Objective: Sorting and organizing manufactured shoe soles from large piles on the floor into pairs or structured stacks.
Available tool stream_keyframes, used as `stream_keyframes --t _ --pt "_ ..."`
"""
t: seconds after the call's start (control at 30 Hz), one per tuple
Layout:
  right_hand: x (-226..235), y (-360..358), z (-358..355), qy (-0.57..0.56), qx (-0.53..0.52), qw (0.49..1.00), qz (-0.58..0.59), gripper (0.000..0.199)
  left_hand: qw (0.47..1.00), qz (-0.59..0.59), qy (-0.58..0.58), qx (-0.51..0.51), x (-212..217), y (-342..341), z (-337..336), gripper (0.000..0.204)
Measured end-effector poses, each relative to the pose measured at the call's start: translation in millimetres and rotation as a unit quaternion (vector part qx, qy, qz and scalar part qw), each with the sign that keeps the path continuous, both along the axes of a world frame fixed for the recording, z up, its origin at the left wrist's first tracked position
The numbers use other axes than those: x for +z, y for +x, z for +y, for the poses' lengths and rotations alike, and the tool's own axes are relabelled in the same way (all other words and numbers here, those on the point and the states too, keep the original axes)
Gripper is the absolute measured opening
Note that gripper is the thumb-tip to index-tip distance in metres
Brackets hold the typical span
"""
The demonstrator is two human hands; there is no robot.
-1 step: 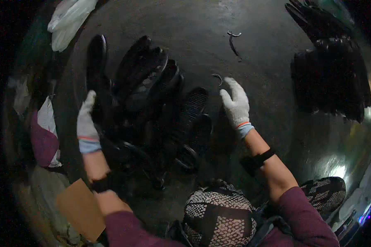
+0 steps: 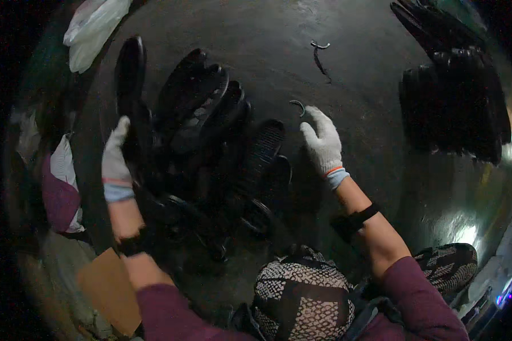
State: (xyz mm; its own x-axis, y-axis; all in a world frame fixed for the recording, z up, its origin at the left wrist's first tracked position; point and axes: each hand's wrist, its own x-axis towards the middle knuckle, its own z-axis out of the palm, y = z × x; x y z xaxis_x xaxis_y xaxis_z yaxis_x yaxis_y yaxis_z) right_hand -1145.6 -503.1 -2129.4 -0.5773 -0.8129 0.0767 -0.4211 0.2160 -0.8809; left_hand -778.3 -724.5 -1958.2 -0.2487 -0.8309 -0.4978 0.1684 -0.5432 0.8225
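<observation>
A long black shoe sole stands out at the left of a dark heap, its rounded end pointing away from me. My left hand, in a white knit glove, grips its near part; the thumb shows and the other fingers are mostly hidden. To its right lie several more black soles, one with a ridged face. My right hand, also gloved, hovers right of the heap with thumb and forefinger apart. A thin curved strip lies close by its fingertips; I cannot tell whether they touch.
Farther off on the dark floor is another strip with a dark tail. A black stack stands at right. White plastic, a purple and white cloth and brown cardboard lie along the left.
My left hand and the sole in it have moved slightly away from me. The right hand has hardly moved; the whole view shifts a little.
</observation>
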Motion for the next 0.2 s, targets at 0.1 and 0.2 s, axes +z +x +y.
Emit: stream_keyframes --t 0.1,0.2 --pt "7 2 13 -0.027 0.017 0.999 -0.037 0.042 0.993 -0.073 -0.087 -0.028 8 -21 -42 0.034" --pt "16 0 37 0.01 -0.008 0.993 -0.119 0.044 0.988 -0.133 -0.061 -0.051 0 -31 -57 0.033"
